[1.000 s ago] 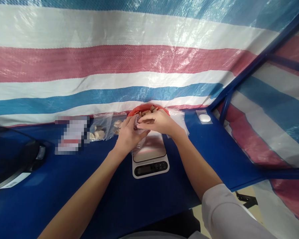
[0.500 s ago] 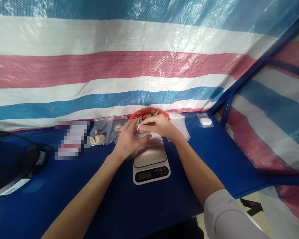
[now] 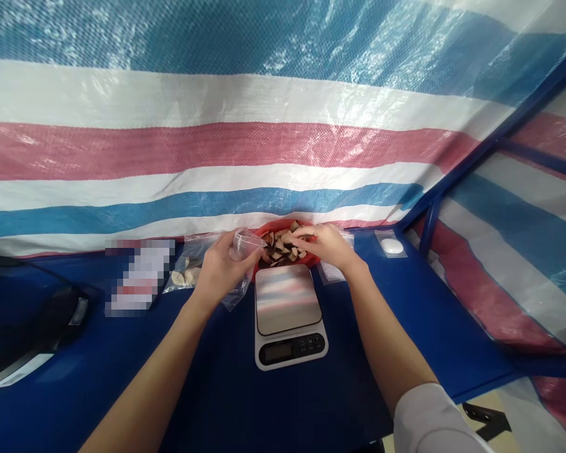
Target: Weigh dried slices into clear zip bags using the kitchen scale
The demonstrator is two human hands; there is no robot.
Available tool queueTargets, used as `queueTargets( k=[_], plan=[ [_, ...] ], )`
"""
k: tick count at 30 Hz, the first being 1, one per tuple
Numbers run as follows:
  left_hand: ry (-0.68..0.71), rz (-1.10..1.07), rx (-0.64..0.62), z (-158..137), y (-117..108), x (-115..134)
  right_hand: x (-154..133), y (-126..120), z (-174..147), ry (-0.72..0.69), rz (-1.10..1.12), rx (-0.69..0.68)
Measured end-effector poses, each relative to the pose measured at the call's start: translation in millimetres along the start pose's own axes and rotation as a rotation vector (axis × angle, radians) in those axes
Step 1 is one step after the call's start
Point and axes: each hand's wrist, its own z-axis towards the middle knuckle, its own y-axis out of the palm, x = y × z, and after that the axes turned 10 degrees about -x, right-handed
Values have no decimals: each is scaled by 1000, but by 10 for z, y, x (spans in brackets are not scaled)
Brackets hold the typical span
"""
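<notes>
My left hand (image 3: 226,264) grips a clear plastic bag (image 3: 246,244), its mouth spread between thumb and fingers. Just right of it, a red basket (image 3: 263,228) holds many dried brown-edged slices (image 3: 279,250). My right hand (image 3: 325,244) reaches over the basket's right side, fingers pinched on a slice at their tips. A white kitchen scale (image 3: 288,302) with a shiny plate stands in front of the basket, nothing lying on it. Its display looks dark.
Left of my hand lies a clear bag with pale slices (image 3: 186,277), beside a blurred-out paper (image 3: 144,277). White bags (image 3: 332,270) lie right of the basket. Farther right sits a small bag with a white round item (image 3: 392,246). A black object (image 3: 51,314) rests at far left on the blue table (image 3: 245,402).
My hands have moved apart. The left has drawn left with the bag, its mouth now wide; the right has gone over the slices. The scale plate and basket are more exposed.
</notes>
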Motion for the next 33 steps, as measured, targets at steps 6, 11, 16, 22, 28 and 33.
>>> queueTargets(
  k=[6,11,16,22,28,33],
  plan=[
    [2,6,11,27,-35,-65,-215,156,172,0,-302,-87],
    [14,2,12,22,-37,-87,-234,369,234,-92,-416,-89],
    [7,-6,0,22,-50,-84,-148,378,240,12,-474,-62],
    [22,-11,-25,17,-12,-74,-52,354,238,62,-483,-106],
    [9,-12,-34,14,11,-71,22,441,269,132,-504,-92],
    [24,-34,-46,16,27,-80,10,409,261,167,-509,-98]
  ],
)
